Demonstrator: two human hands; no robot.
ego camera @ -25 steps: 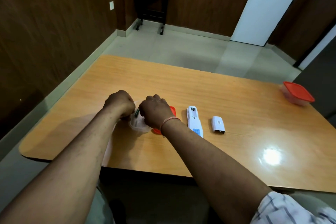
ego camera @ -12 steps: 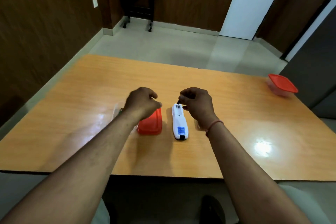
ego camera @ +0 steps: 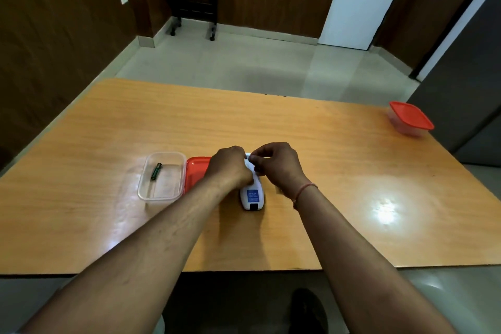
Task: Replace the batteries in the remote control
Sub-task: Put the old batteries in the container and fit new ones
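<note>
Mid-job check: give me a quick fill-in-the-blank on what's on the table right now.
The green battery lies in the ____ container. The remote held by the left hand and right hand bears a ____ label. The loose red lid lies between that container and the ____.
Missing words: clear; blue; remote.

I can read nothing. The blue label (ego camera: 252,195) on the white remote (ego camera: 259,187) carries fine print, too small to make out. Markings on the green battery (ego camera: 156,171) are blurred.
</note>
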